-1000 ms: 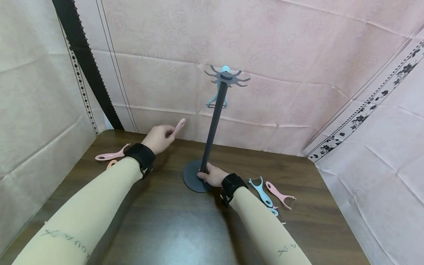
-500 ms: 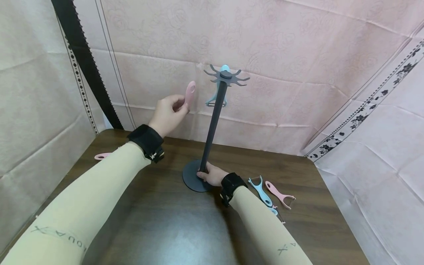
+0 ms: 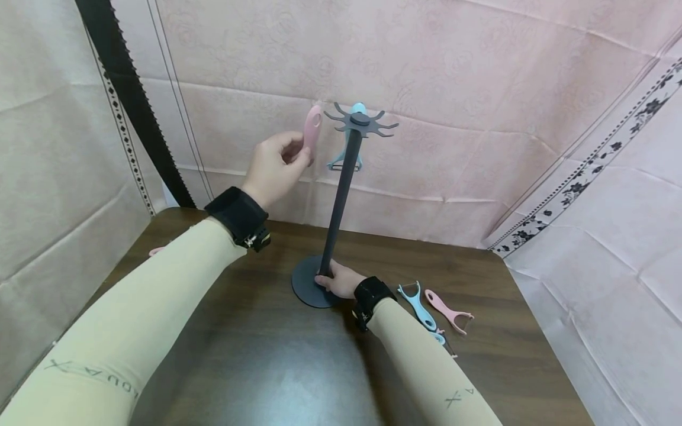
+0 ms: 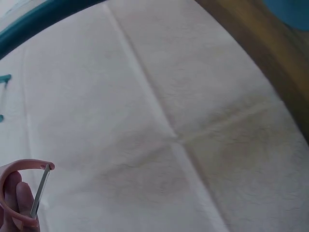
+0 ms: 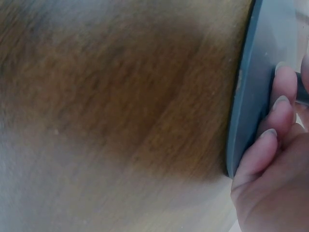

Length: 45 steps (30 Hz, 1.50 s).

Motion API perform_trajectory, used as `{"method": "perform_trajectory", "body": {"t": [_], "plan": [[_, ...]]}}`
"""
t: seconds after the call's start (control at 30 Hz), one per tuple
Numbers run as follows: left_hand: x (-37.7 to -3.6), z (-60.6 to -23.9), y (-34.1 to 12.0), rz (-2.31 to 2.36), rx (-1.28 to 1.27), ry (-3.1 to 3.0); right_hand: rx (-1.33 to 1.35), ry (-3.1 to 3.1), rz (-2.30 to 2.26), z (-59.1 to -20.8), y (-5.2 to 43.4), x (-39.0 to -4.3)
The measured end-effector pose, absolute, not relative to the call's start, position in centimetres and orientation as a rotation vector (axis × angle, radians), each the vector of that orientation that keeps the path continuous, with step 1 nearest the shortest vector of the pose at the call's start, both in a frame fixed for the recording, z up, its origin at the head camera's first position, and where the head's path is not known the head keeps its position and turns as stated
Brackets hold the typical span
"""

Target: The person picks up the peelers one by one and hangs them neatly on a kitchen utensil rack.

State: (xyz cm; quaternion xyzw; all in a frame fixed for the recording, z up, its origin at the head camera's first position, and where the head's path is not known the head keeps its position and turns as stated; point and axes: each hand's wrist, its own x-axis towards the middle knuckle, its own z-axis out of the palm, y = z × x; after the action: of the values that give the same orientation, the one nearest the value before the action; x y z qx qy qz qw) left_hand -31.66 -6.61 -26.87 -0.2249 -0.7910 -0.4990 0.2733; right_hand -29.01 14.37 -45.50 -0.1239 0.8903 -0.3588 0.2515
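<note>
My left hand (image 3: 278, 164) pinches a pink peeler (image 3: 312, 127) and holds it up just left of the hooks on top of a dark grey stand. In the left wrist view the peeler's forked head and metal blade (image 4: 40, 191) show beside the fingers. My right hand (image 3: 341, 280) grips the foot of the stand's pole (image 3: 341, 198), its fingers lying along the round base (image 3: 308, 283). From a rear hook of the hook crown (image 3: 360, 120) hangs a light blue peeler (image 3: 337, 161), partly behind the pole.
Right of my right arm, a blue peeler (image 3: 423, 310) and a pink peeler (image 3: 446, 310) lie on the brown table (image 3: 256, 331), with more partly hidden by the forearm. Another pink piece (image 3: 156, 251) peeks out behind my left forearm. Cloth curtains (image 3: 426, 195) hang behind and beside the table.
My left hand has risen from low over the table's back left, carrying the pink peeler up and right to the hooks. My right hand has kept its grip on the stand.
</note>
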Motion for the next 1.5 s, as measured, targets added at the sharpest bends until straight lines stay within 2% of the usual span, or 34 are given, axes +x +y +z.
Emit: {"method": "perform_trajectory", "body": {"t": [0.5,1.5], "plan": [[-31.1,-24.5,-5.0,-1.346,-0.65,-2.065,-0.322,2.42,-0.988,-45.7,14.5,-29.1],[-30.5,-25.5,-4.9,-1.285,-0.721,-2.101,-0.361,2.428,-0.986,-46.1,14.6,-29.1]]}}
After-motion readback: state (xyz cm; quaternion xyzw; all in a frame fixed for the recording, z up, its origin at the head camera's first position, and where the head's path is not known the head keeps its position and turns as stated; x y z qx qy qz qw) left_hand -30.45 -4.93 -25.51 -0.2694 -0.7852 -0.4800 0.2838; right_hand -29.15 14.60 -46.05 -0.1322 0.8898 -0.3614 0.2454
